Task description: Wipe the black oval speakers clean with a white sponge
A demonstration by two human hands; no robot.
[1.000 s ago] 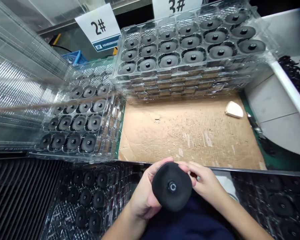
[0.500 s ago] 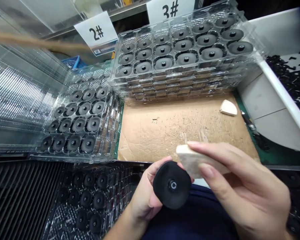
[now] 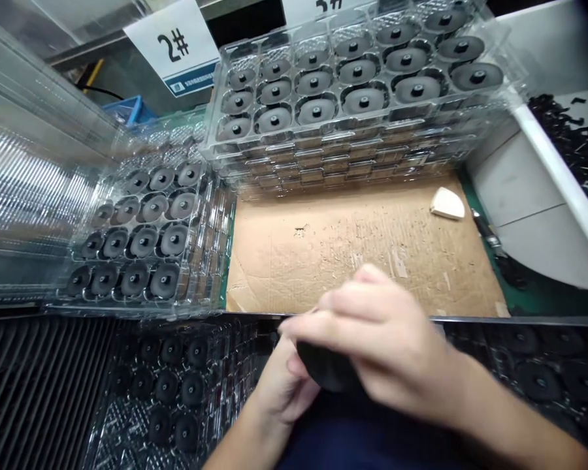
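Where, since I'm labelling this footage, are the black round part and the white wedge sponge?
Black round disc-shaped part (image 3: 326, 369), head view, on its visible rim.
White wedge-shaped sponge (image 3: 447, 203), head view, on its top face.

The right hand now lies across the black disc, hiding the face that showed before. The pale block it held a moment ago can no longer be seen.

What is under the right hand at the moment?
A round black disc lies under the right hand, resting on the left hand. The hand hides most of its face, and anything else in its grip.
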